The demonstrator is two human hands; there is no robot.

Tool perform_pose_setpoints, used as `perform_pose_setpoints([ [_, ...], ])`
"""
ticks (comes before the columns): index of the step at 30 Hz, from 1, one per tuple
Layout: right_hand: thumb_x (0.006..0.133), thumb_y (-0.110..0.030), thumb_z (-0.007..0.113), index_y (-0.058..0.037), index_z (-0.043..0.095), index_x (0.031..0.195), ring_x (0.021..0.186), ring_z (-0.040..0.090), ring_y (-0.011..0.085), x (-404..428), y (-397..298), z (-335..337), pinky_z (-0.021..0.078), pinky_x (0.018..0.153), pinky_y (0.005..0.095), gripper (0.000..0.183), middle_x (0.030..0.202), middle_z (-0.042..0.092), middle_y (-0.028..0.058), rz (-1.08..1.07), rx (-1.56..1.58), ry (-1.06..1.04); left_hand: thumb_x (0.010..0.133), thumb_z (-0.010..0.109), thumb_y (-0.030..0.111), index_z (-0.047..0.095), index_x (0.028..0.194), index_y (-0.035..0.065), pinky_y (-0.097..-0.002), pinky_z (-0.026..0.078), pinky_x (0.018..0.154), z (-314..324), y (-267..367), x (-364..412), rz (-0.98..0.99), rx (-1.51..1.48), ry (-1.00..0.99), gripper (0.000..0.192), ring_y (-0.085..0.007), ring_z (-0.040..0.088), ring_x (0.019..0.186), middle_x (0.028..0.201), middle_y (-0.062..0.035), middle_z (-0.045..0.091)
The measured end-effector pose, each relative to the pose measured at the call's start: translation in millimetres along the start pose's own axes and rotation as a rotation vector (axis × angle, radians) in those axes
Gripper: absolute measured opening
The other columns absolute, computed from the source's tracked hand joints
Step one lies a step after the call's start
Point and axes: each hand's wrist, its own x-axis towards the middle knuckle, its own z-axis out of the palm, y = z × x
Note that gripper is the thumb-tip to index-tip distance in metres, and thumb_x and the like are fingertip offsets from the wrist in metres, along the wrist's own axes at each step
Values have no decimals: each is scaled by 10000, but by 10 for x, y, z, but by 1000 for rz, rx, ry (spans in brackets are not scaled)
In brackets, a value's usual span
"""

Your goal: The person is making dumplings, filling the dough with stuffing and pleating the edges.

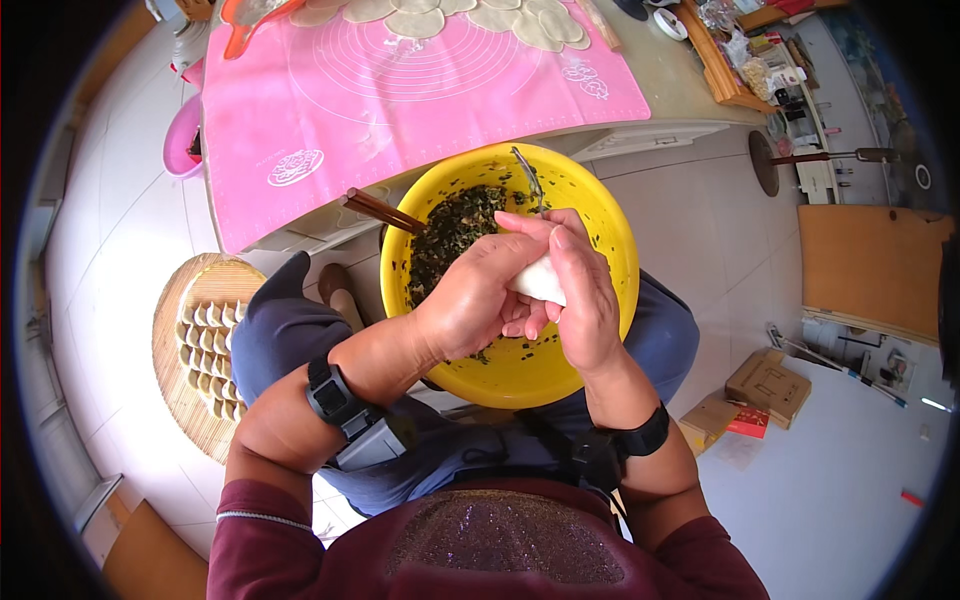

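My left hand [480,289] and my right hand [585,292] are closed together around a white dough dumpling [540,281], with part of its pale surface showing between them. Below them, a yellow basin [517,390] rests between my knees. Dark green chopped filling [457,217] lies along its left side. A pair of brown chopsticks [382,210] stands in the filling and leans over the left rim. Behind my fingers a metal spoon handle [531,176] rests against the far side; its lower end is hidden.
A pink silicone mat [360,112] covers the table ahead, with round dough wrappers [416,22] at its far edge and a rolling pin [598,26] at right. Rows of dumplings [214,341] sit on a round woven tray [169,360] at left. Cardboard boxes [769,386] lie at right.
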Motion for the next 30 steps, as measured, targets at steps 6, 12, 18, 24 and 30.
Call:
perform_pose_setpoints([
  [6, 977, -196, 286, 56, 602, 1004, 896, 525, 210, 36, 151, 56, 432, 816, 308, 405, 991, 532, 132, -282, -135, 61, 964, 336, 260, 570, 815, -11, -231, 401, 402, 28, -13, -43, 222, 480, 62, 388, -120, 532, 471, 665, -80, 572],
  [12, 904, -122, 298, 88, 588, 918, 915, 530, 292, 48, 178, 53, 419, 882, 377, 359, 942, 622, 180, -426, -370, 52, 954, 344, 137, 561, 806, -43, -265, 442, 467, 71, -67, -81, 317, 605, 149, 318, -162, 547, 521, 693, -106, 576],
  [18, 889, -59, 337, 65, 553, 845, 842, 525, 353, 45, 185, 73, 436, 816, 409, 253, 854, 565, 193, -585, -482, 71, 919, 384, 73, 545, 845, -54, -304, 459, 615, -55, -125, -33, 594, 903, 74, 219, -222, 556, 677, 832, -165, 586],
  [24, 969, -288, 327, 67, 492, 1159, 957, 503, 322, 86, 105, -21, 425, 837, 385, 435, 1009, 508, 199, -325, -399, 0, 980, 325, 287, 554, 733, -13, -266, 415, 452, 6, -28, 28, 300, 445, 151, 451, -129, 526, 493, 612, -74, 547],
  [30, 997, -448, 262, -8, 534, 1257, 900, 454, 94, 62, 108, -65, 368, 718, 201, 578, 1037, 503, 30, -314, -127, 314, 976, 338, 437, 604, 974, 49, -201, 385, 509, 38, 120, 26, 247, 228, 152, 470, -93, 480, 570, 705, -25, 552],
])
